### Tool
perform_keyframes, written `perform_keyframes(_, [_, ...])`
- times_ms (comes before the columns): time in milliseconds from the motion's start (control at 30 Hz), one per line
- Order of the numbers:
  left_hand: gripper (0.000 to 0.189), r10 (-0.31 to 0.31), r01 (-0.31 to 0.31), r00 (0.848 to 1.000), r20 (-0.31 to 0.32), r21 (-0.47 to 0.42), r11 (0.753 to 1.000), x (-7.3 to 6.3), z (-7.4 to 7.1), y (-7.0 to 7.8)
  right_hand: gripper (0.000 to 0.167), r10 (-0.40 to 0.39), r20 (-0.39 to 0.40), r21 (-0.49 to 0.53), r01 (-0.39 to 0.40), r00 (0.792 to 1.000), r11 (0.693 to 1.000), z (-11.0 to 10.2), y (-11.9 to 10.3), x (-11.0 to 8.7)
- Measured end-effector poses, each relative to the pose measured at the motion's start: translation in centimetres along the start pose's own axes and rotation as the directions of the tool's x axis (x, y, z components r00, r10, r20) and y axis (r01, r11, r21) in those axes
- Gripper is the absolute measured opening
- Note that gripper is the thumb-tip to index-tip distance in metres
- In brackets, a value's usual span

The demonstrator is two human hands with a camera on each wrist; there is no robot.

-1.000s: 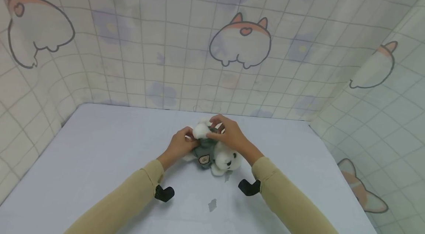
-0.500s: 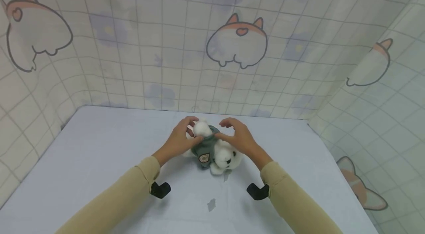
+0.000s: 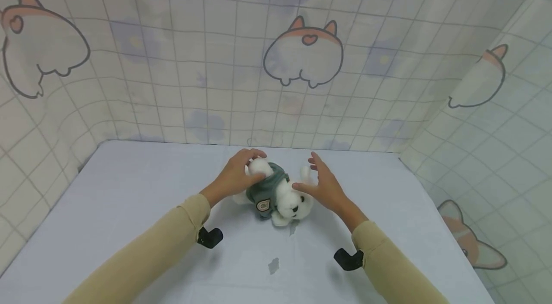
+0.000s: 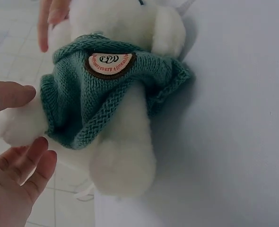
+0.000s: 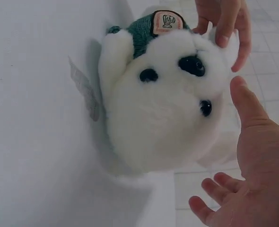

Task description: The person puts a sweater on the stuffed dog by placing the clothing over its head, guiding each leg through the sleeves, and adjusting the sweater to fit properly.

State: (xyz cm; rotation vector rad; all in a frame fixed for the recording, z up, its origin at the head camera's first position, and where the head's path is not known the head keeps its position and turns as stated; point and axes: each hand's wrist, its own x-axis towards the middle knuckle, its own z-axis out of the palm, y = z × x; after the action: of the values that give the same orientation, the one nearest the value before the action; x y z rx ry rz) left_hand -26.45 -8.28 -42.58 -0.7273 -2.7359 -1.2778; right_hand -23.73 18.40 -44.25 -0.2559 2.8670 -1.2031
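A white plush toy in a green knitted sweater lies on its side at the back middle of the table, its head to the right. My left hand holds its raised white leg; in the left wrist view the thumb is above that leg and the fingers below. My right hand is spread beside the plush's head, thumb apart from the fingers. In the right wrist view, the dark eyes and nose face up towards my right palm. A round patch shows on the sweater.
The white tabletop bears a small grey irregular mark near its front. A grid-patterned curtain with corgi prints rises behind the table and along both sides. Each cuff has a black wrist mount.
My right hand has let go of the raised leg and moved right to beside the head, its fingers opening. My left hand has shifted up from the sweater's side onto that leg.
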Motion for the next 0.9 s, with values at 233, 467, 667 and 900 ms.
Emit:
perform_keyframes(233, [0.037,-0.015,0.015,0.999,0.033,0.004,1.000,0.2,0.1,-0.3,0.105,0.011,0.102,0.053,-0.016,0.995,0.998,0.7,1.7,-1.4])
perform_keyframes(467, [0.036,-0.049,0.048,0.998,0.033,0.012,0.999,0.2,0.2,-0.4,0.115,0.013,0.173,0.087,-0.028,0.985,0.996,1.9,2.8,-2.1])
perform_keyframes(667, [0.035,-0.056,0.056,0.998,0.031,0.003,0.998,0.2,0.2,-0.3,0.122,-0.038,0.168,0.093,0.023,0.985,0.995,2.6,3.2,-2.4])
perform_keyframes(900, [0.035,-0.077,0.078,0.996,0.040,-0.002,0.997,0.0,0.2,-0.5,0.114,-0.073,0.145,0.070,0.063,0.987,0.996,3.2,3.5,-2.3])
